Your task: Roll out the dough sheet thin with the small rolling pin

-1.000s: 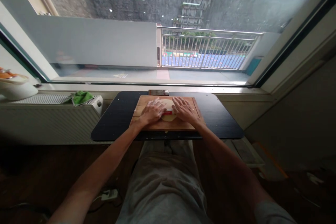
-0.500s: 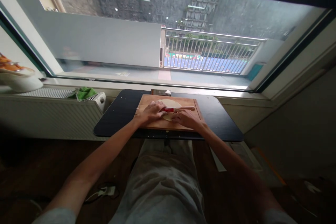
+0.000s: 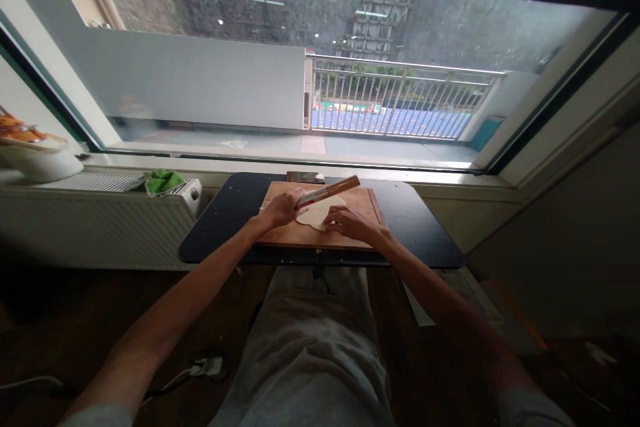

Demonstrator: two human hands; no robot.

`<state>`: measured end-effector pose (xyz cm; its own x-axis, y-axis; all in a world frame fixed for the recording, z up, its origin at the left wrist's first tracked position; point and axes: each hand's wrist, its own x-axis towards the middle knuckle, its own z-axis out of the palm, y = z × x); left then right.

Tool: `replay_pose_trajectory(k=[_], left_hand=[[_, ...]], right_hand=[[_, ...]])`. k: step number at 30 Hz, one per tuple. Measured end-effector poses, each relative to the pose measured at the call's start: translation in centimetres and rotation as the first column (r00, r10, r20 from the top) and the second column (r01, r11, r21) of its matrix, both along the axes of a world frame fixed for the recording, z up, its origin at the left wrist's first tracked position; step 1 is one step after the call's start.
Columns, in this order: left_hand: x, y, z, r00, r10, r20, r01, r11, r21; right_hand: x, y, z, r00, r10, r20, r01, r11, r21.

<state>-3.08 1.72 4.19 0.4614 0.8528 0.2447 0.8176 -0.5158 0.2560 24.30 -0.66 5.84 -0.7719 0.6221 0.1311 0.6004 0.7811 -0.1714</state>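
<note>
A flat round of dough (image 3: 317,215) lies on the wooden cutting board (image 3: 280,237). Wrapped around one end of a wooden rolling pin (image 3: 337,187) is my left hand (image 3: 284,207), over the board's left part. The pin, with a red and white label, tilts up to the right, its far end raised above the dough. At the dough's right edge, my right hand (image 3: 345,221) has its fingers curled and pinched on the rim.
The board rests on a small black table (image 3: 415,233) with crumbs near its front edge. A small dark box (image 3: 305,177) sits behind the board. To the left is a radiator (image 3: 100,223) with a green cloth (image 3: 164,180) on it. A large window (image 3: 200,80) stands in front.
The rolling pin has come up off the dough, its right end lifted, held by my left hand alone. My right hand is now off the pin and at the dough's edge.
</note>
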Motion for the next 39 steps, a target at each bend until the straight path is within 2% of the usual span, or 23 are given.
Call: replay_pose_trajectory(k=[4,11,16,20,23,30,39], left_hand=[[-0.6,-0.2,0.1,0.989,-0.133,0.059,0.136,0.989,-0.058],[0.9,-0.1,-0.7,0.978,-0.188,0.091,0.192,0.981,-0.040],[1.2,0.2,-1.1,0.967,-0.213,0.140,0.217,0.976,-0.014],[1.6,-0.2,-0.7,0.971,-0.202,0.127,0.203,0.979,0.002],[2.2,-1.0,-0.3,0.984,-0.160,0.082,0.157,0.987,0.033],[3.5,-3.1,0.3,0.996,-0.033,-0.081,0.036,0.999,0.031],[3.9,-3.2,0.7,0.979,-0.023,-0.205,0.035,0.998,0.054]], right_hand=[[0.1,0.0,-0.2,0.997,0.053,0.055,-0.056,0.997,0.058],[0.1,-0.4,-1.2,0.999,0.028,0.039,-0.035,0.979,0.202],[-1.1,-0.6,-1.3,0.999,-0.014,-0.037,0.021,0.982,0.186],[-1.4,-0.3,-1.7,0.994,-0.034,-0.105,0.050,0.986,0.161],[-1.0,0.2,-2.7,0.993,-0.013,-0.122,0.034,0.984,0.176],[0.3,1.4,-5.3,1.000,0.024,-0.015,-0.021,0.983,0.180],[0.9,1.3,-4.3,0.999,-0.046,0.015,0.039,0.954,0.297]])
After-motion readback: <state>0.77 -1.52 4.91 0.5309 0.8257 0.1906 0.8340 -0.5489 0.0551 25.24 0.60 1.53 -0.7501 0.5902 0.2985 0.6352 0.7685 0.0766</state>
